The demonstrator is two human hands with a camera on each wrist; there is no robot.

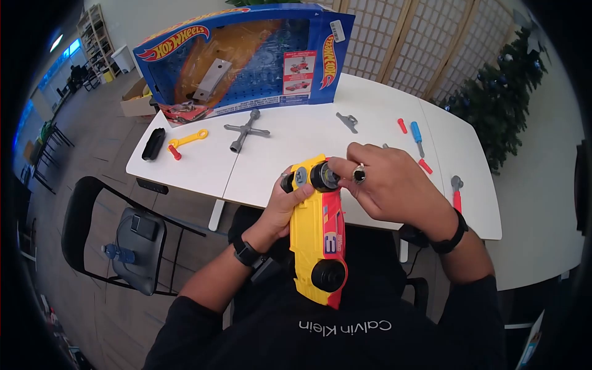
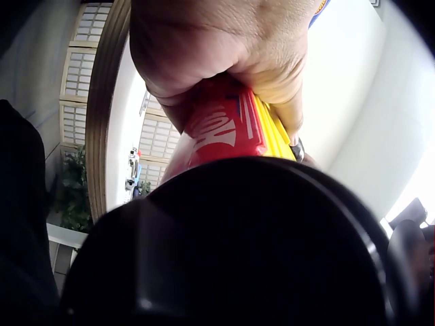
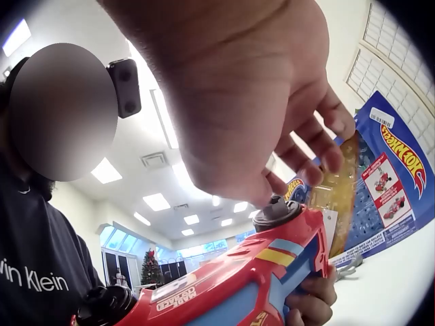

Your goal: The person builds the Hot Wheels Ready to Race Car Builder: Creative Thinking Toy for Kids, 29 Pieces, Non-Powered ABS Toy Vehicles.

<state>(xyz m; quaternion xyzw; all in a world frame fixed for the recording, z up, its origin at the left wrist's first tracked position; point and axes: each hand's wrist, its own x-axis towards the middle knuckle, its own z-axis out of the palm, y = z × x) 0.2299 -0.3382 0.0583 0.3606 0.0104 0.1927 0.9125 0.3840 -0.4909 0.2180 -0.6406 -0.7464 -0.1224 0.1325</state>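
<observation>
A red and yellow toy car [image 1: 308, 237] is held on its side above the person's lap, its yellow underside facing left in the head view. The left hand [image 1: 280, 206] grips its front part, thumb on the yellow underside; in the left wrist view that hand [image 2: 224, 47] wraps the red and yellow body [image 2: 231, 125]. At the black wheel [image 1: 323, 177], the right hand [image 1: 391, 185] pinches a small grey piece at the hub. The right wrist view shows the right hand [image 3: 251, 102] with thumb and a finger at the grey piece on the wheel [image 3: 277, 216], other fingers loosely bent.
On the white table [image 1: 290, 135] lie a grey cross wrench [image 1: 246, 131], yellow wrench [image 1: 189, 138], black part [image 1: 153, 144], grey part [image 1: 348, 122], blue screwdriver [image 1: 416, 132] and red pieces. A Hot Wheels box [image 1: 246, 61] stands behind. A chair [image 1: 132, 246] is at left.
</observation>
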